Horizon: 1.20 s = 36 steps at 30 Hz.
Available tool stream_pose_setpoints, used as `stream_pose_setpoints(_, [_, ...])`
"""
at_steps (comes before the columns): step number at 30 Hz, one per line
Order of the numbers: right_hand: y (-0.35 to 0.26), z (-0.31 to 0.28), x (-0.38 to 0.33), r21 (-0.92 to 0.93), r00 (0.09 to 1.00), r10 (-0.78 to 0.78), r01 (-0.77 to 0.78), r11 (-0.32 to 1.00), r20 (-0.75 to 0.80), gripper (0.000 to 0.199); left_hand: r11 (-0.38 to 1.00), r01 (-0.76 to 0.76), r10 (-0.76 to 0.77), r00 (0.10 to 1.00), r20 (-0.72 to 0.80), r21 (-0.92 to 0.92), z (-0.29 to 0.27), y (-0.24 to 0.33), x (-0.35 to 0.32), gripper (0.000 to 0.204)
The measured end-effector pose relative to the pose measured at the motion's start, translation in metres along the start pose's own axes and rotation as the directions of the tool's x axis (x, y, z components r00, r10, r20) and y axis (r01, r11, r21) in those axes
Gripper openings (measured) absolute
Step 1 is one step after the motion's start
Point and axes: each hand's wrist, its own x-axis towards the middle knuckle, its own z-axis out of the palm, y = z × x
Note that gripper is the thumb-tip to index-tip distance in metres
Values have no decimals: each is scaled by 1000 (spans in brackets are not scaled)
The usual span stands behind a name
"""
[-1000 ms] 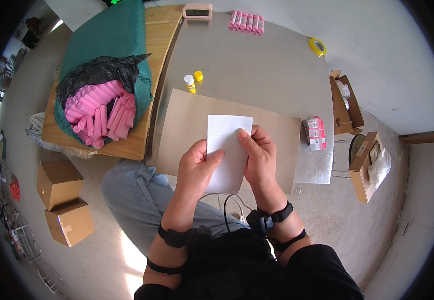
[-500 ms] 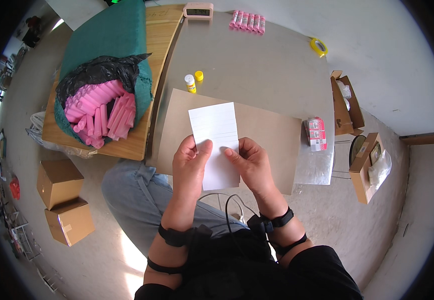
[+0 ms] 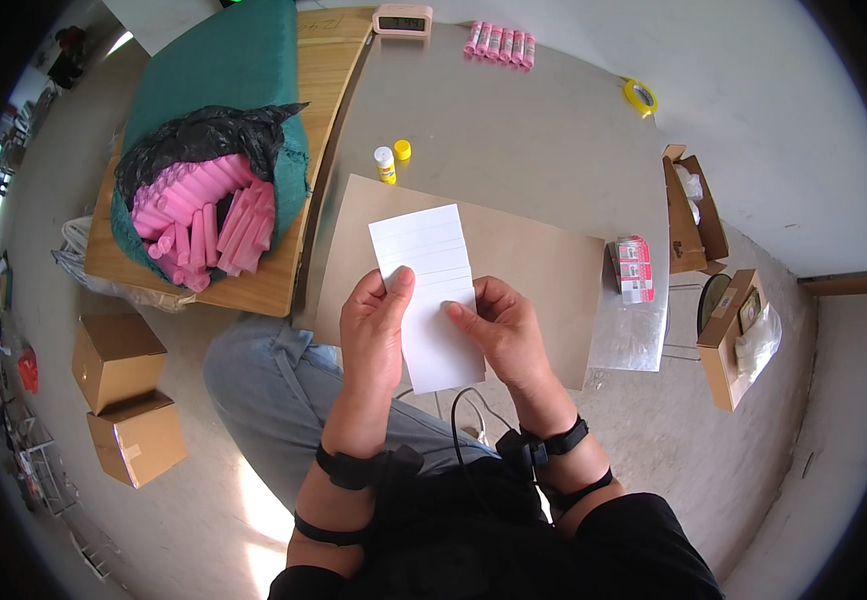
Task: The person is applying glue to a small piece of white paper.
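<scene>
Between both hands I hold a stack of white paper strips (image 3: 424,245), layered so that several edges show as thin lines across the upper half. My left hand (image 3: 379,315) grips its left edge, thumb on top. My right hand (image 3: 501,325) pinches the right edge, also with the thumb on the face. Beneath the strips lies a brown cardboard sheet (image 3: 544,270) on the grey metal table (image 3: 514,130). Beyond the sheet stand a glue stick (image 3: 386,165) with a white top and a yellow cap (image 3: 403,150).
Left, a green sack (image 3: 209,70) of pink rolls (image 3: 194,205) rests on a wooden table (image 3: 339,60). A pink clock (image 3: 403,20), several pink rolls (image 3: 500,45) and yellow tape (image 3: 641,97) sit at the back. Small red-and-white labels (image 3: 636,270) lie right. Cardboard boxes (image 3: 119,365) stand on the floor.
The paper strips have tilted, their top shifting left and their bottom edge moving slightly right and nearer. Their layered edges look more spread. Both hands keep their hold.
</scene>
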Motion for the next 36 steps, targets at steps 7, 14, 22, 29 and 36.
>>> stream_pose_setpoints(7, [1, 5, -2, 46, 1000, 8, -9, 999, 18, 13, 1000, -13, 13, 1000, 20, -24, -6, -2, 0, 22])
stream_pose_setpoints(14, [1, 9, -3, 56, 1000, 3, -3, 998, 8, 13, 998, -49, 50, 998, -41, 33, -4, -6, -1, 26])
stream_pose_setpoints(22, [0, 16, -4, 55, 999, -46, 47, 997, -16, 16, 999, -21, 21, 1000, -1, 40, -12, -9, -3, 26])
stream_pose_setpoints(29, [14, 10, 5, -175, 991, -115, 100, 979, -75, 25, 998, -21, 21, 1000, -3, 54, -7, -11, -9, 23])
stream_pose_setpoints(36, [14, 13, 3, -166, 986, -141, 124, 978, -91, 24, 998, 9, -8, 1000, 16, -66, -7, -9, -9, 23])
